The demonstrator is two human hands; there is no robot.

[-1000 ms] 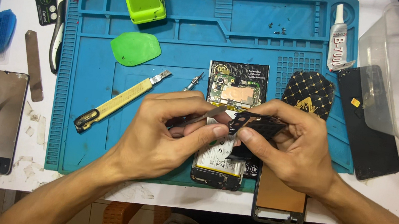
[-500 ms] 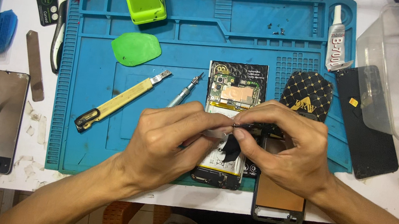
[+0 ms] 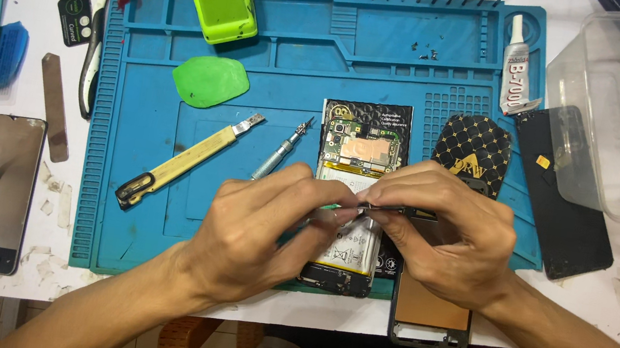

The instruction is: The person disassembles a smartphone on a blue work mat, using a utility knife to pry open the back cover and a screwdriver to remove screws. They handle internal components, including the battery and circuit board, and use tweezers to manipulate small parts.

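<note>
1. The left hand (image 3: 258, 227) is curling nearly closed, thumb and forefinger pinching the near end of a thin dark strip (image 3: 390, 208) held just above the opened phone (image 3: 351, 196).
2. The right hand (image 3: 451, 234) is also curling tightly, its fingertips (image 3: 383, 200) gripping the same strip from the other side, so both hands are meeting over the phone's middle.
3. The strip is sitting level between the two sets of fingertips; what kind of part it is cannot be told, since the fingers are covering most of it.
4. The opened phone is lying upright on the blue work mat (image 3: 139, 239), its green circuit board and copper patch showing at the top and its white battery below, partly under the hands.
5. A phone frame (image 3: 427, 316) with an orange-brown inner face is lying just beside the phone, under the right wrist and overhanging the mat's near edge.
6. A precision screwdriver (image 3: 280, 154) is resting on the mat just beyond the left knuckles, and a yellow-handled blade tool (image 3: 182, 160) is lying further left.
7. A green plastic pick (image 3: 210, 81) is lying beyond these tools.
</note>
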